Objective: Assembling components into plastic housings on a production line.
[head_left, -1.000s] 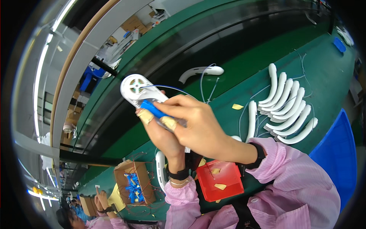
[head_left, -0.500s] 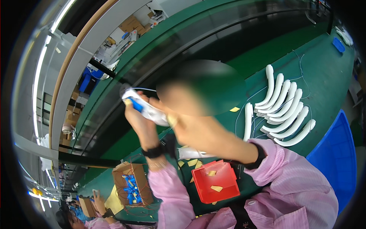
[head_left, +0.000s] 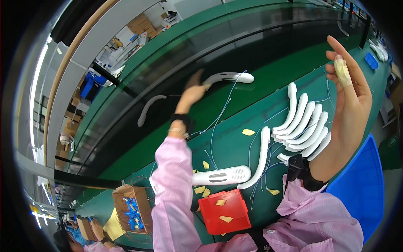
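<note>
My left hand [head_left: 193,93] reaches out over the dark belt, its fingers blurred, at the near-left end of a white curved shell [head_left: 239,77] with a long slot. Its thumb side meets the shell's end; whether it grips is unclear. A thin blue wire [head_left: 224,109] hangs across the shell toward the green bench. My right hand [head_left: 348,84] is raised at the right with fingers extended and nothing in it; a yellowish wrap [head_left: 342,72] covers one digit. Below it stand several white curved pieces [head_left: 308,122] in a row. A white slotted housing [head_left: 224,175] lies partly behind my left forearm.
A red tray [head_left: 224,210] holds yellow pieces, with more scattered around it. At left is a cardboard box [head_left: 145,206] of blue cylinders with wires. A blue bin [head_left: 365,185] stands at right. Another curved piece [head_left: 147,109] lies on the belt. A co-worker [head_left: 71,235] sits lower left.
Both hands were together on a white part with a blue cylinder. They have separated: my left hand moved far out over the belt, my right swung up to the right.
</note>
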Motion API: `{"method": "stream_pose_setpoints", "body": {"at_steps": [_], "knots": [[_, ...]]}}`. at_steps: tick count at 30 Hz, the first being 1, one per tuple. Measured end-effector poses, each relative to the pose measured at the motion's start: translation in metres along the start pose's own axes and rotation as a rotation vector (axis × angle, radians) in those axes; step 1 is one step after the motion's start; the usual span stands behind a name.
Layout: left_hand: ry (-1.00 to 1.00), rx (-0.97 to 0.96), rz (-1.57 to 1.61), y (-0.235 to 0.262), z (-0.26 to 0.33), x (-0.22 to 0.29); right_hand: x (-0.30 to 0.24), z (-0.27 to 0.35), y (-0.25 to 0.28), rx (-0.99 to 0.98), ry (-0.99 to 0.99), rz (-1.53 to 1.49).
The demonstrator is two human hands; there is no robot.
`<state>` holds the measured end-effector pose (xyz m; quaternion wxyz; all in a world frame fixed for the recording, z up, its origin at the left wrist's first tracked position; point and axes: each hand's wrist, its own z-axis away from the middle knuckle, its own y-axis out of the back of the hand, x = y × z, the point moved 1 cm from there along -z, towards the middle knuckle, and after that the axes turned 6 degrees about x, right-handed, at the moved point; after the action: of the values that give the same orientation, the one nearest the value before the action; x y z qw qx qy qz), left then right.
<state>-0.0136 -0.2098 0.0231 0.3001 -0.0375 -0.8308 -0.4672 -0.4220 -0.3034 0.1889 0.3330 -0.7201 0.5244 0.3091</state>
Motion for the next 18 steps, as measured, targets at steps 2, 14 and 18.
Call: {"method": "stream_pose_setpoints", "body": {"at_steps": [2, 14, 18], "knots": [[-0.093, -0.014, -0.241, -0.034, -0.011, -0.014, -0.01, 0.005, -0.007, -0.031, 0.009, -0.06], [-0.13, 0.038, -0.382, 0.055, 0.112, 0.088, -0.006, 0.008, -0.011, -0.137, -0.022, -0.15], [-0.079, 0.08, -0.395, 0.097, 0.195, 0.115, -0.008, 0.011, -0.021, -0.173, -0.002, -0.113]]}}
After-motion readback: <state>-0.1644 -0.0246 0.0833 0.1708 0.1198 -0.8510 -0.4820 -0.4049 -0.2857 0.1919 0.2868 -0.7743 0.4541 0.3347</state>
